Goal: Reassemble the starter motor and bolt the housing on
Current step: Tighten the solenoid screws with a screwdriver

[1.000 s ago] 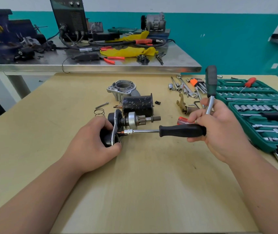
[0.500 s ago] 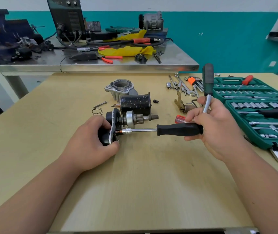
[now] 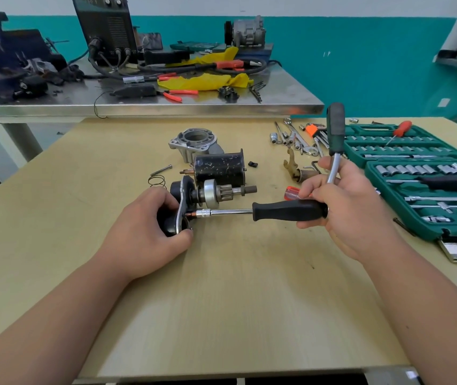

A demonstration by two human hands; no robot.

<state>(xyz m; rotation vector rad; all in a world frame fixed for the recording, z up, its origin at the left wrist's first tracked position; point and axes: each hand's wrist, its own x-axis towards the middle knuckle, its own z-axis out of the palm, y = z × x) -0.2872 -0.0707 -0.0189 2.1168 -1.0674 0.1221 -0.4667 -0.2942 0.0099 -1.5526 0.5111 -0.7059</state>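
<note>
Two tools sit in the right hand [image 3: 344, 207]: its fingers curl round the black-handled socket driver [image 3: 288, 210], which lies level, and its thumb and forefinger pinch the chrome neck of a green-handled ratchet [image 3: 335, 129] that stands up above the knuckles. The driver's socket tip meets a copper-coloured fastener on the plate of the starter motor assembly [image 3: 210, 194], just beside the left fingertips. The left hand [image 3: 149, 232] grips the black rounded end of that assembly, thumb below and fingers wrapped over it, holding it on the wooden table [image 3: 235, 301] with its pinion shaft pointing toward the right hand. Just beyond the left fingers lie a coil spring [image 3: 157, 181] and a loose bolt [image 3: 161, 170]. Behind the assembly, farther from both hands, rest the black motor casing [image 3: 220, 168] and the aluminium housing [image 3: 196, 141]. A red-handled screwdriver [image 3: 291, 192] lies by the right fingertips, and a green socket set case [image 3: 416, 195] lies open beyond the right knuckles.
</note>
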